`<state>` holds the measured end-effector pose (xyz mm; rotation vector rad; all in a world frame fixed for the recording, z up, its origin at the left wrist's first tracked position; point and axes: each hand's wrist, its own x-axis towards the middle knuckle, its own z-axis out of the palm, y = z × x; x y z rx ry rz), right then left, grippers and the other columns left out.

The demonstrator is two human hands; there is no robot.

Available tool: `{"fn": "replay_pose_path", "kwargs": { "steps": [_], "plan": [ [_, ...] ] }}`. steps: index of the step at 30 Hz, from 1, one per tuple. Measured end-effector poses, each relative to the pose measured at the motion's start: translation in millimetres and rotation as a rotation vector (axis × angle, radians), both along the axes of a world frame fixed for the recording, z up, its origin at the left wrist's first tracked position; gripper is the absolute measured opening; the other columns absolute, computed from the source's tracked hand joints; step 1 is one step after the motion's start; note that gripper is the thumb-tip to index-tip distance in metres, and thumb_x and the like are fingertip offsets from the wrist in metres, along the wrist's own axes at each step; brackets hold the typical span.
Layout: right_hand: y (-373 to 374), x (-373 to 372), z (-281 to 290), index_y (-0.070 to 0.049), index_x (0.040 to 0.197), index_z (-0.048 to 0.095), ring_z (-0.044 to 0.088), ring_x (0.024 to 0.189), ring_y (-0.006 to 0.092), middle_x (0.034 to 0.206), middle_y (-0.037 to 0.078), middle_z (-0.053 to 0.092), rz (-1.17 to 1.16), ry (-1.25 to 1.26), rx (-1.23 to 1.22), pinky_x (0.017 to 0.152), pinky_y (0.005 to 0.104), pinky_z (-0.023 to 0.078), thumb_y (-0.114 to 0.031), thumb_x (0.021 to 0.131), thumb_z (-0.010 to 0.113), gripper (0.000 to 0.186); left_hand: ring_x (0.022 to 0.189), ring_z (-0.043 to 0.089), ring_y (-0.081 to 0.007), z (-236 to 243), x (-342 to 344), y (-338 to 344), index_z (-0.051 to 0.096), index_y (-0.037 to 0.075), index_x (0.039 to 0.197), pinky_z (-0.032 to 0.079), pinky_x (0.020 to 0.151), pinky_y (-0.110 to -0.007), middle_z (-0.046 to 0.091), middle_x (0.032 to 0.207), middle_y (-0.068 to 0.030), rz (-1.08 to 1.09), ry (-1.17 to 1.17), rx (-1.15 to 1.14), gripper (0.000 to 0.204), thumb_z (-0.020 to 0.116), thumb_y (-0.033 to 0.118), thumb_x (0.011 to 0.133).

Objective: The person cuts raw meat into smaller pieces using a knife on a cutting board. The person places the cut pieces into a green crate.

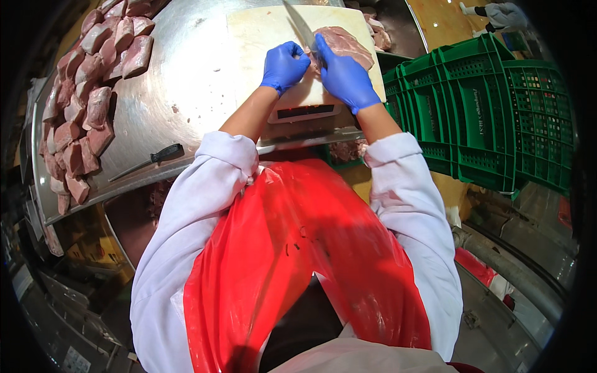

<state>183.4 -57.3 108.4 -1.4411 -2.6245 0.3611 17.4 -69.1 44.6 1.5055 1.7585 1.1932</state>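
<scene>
On the white cutting board (255,34) lies a slab of pink raw meat (345,43). My right hand (342,78), in a blue glove, is closed on a knife (298,22), its blade pointing up and left beside the meat's left end. My left hand (283,65), also gloved, has its fingers curled just left of the blade and meat; what they hold is hidden. Below the hands, a dark display (303,112) shows at the board's near edge.
Many cut meat pieces (99,109) cover the left of the steel table (174,68), near a second, black-handled knife (163,153). Stacked green crates (472,124) stand at right. More meat (379,34) lies behind the board. A person (497,15) is at far upper right.
</scene>
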Motion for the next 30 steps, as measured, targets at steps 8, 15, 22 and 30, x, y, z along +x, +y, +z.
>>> {"fn": "replay_pose_path", "kwargs": {
  "steps": [8,15,22,30],
  "plan": [
    [-87,121,82,-0.025,0.159,0.02,0.065,0.062,0.0354,0.074,0.018,0.064,0.225,-0.538,-0.034,0.056,0.0477,0.052,0.0,0.082,0.056,0.089,0.068,0.067,-0.0345,-4,-13,-17,0.069,0.003,0.08,0.055,0.067,-0.039,0.068,0.076,-0.0193,0.084,0.083,0.09,0.018,0.066,0.021,0.081],
    [-115,197,91,-0.024,0.158,0.027,0.058,0.052,0.0288,0.063,0.019,0.056,0.056,-0.074,-0.152,0.054,0.0413,0.048,-0.002,0.086,0.06,0.083,0.08,0.06,-0.008,39,-45,-31,0.069,0.001,0.092,0.049,0.074,-0.023,0.068,0.086,-0.0017,0.119,-0.504,0.302,0.007,0.071,0.006,0.089],
    [-146,187,35,-0.023,0.158,0.028,0.046,0.053,0.007,0.059,0.007,0.051,-0.406,0.634,-0.371,0.052,0.0275,0.044,-0.003,0.09,0.059,0.078,0.074,0.06,-0.0073,162,20,11,0.064,0.003,0.098,0.05,0.067,-0.022,0.065,0.084,-0.0007,-0.337,-0.599,0.557,0.011,0.072,0.004,0.09],
    [-194,180,-40,-0.021,0.159,0.026,0.051,0.05,0.0124,0.061,0.008,0.057,-0.538,0.728,-0.413,0.053,0.0329,0.048,-0.008,0.09,0.06,0.078,0.092,0.067,-0.0211,115,87,88,0.065,0.0,0.12,0.055,0.081,-0.033,0.07,0.104,-0.0146,-0.798,0.163,0.217,0.033,0.067,0.009,0.088]
  ]
}}
